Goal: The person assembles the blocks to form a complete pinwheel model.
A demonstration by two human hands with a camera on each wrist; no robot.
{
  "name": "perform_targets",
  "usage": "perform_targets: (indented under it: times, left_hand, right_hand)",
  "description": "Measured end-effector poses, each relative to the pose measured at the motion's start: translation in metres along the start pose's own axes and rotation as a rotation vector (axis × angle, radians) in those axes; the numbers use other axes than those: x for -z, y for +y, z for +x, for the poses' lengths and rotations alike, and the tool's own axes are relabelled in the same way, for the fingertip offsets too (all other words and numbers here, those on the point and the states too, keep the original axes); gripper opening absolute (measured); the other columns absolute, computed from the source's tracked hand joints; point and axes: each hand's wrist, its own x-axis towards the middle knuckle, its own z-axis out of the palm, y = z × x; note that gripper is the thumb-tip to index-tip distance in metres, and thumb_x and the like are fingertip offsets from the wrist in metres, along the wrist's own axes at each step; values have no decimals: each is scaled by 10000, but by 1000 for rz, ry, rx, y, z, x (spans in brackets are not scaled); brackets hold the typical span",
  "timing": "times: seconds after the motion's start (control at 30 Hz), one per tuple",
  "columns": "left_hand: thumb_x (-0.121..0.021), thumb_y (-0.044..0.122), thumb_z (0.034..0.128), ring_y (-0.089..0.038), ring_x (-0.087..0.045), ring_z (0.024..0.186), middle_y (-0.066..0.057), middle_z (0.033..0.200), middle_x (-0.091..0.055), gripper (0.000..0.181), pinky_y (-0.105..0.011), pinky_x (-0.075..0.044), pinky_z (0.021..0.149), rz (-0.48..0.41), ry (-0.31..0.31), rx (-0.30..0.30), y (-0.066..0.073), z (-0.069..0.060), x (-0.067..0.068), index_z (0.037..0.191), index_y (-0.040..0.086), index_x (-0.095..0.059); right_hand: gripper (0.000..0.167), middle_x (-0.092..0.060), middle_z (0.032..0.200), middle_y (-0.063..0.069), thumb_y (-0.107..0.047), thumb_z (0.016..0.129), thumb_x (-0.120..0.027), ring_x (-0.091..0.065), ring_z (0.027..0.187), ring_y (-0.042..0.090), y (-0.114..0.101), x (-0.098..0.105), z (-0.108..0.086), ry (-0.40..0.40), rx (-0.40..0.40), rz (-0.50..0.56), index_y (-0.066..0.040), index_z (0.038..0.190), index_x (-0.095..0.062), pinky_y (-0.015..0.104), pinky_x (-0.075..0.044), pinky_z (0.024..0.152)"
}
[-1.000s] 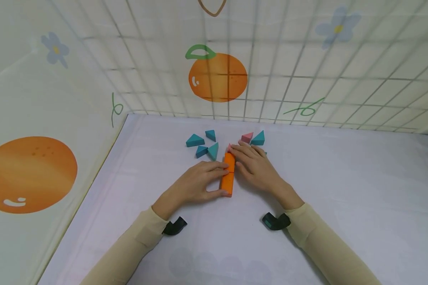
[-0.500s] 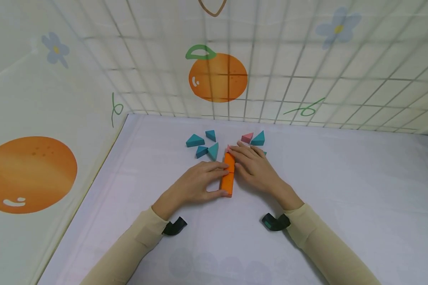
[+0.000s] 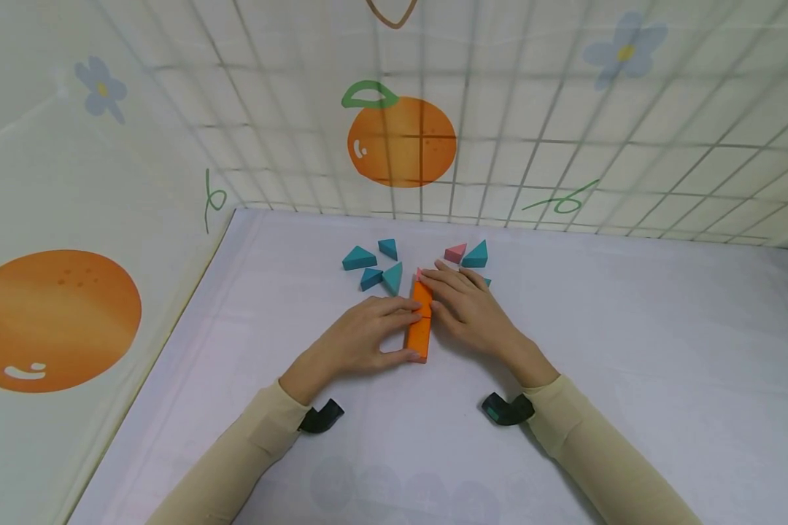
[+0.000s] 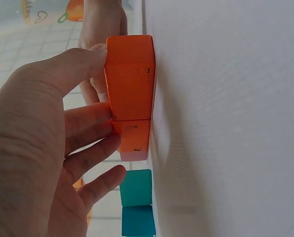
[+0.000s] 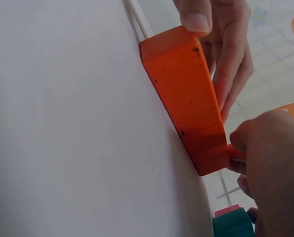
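Two orange blocks (image 3: 419, 334) lie end to end in the middle of the white table. My left hand (image 3: 361, 337) holds them from the left, thumb at the near end and fingers at the seam, as the left wrist view also shows. At the far end, the tip of a pink triangular block (image 3: 419, 274) peeks out under the fingers of my right hand (image 3: 476, 310), which mostly hide it. In the right wrist view, my right thumb comes close against the side of the orange blocks (image 5: 186, 94).
Several teal triangular blocks (image 3: 359, 259) lie beyond my left hand. Past my right hand are another pink block (image 3: 455, 253) and a teal triangular block (image 3: 476, 255), with a further teal piece partly hidden. A printed curtain (image 3: 499, 109) hangs at the table's back edge.
The pink triangular block and the fingertips of my right hand have shifted slightly left at the far end of the orange blocks. My left hand has stayed in place.
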Motion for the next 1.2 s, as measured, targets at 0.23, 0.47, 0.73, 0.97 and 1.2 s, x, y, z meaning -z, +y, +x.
perform_targets:
  times: [0.23,0.47,0.73,0.97,1.2]
  left_hand:
    - [-741,508,823,-181,-570,1227,-29,1344,-614,624,-351,-455,1055,8,3,-7,1,0,0,1281,93,-656]
    - [-730,512,831,-177,-570,1217,-25,1343,-612,614,-340,-459,1050,24,-10,0,2,0,0,1281,100,-656]
    - [-731,506,833,-178,-571,1213,-25,1342,-609,607,-340,-463,1046,28,-11,5,2,0,1,1277,100,-658]
    - [-742,502,825,-178,-575,1207,-21,1337,-610,612,-336,-469,1038,14,-5,10,2,1,1,1281,103,-657]
    - [-741,494,829,-176,-578,1202,-26,1326,-616,608,-340,-479,1024,3,5,-4,2,1,0,1280,95,-657]
  right_hand:
    - [456,-520,1456,44,-239,990,-553,-345,1445,265,-1,1,0,10,7,-10,-101,1423,-518,552,-240,1169]
    - [452,-542,1433,58,-219,974,-574,-373,1427,281,-2,2,0,29,27,-33,-83,1404,-537,563,-264,1154]
    - [448,-549,1426,61,-218,971,-576,-386,1421,277,-3,2,1,37,27,-34,-77,1395,-545,542,-275,1157]
    - [449,-551,1423,71,-213,971,-579,-387,1418,283,-3,2,0,42,29,-31,-73,1395,-543,538,-281,1153]
    - [458,-532,1443,70,-203,971,-578,-403,1408,271,-4,1,0,30,25,-35,-76,1409,-529,514,-290,1155]
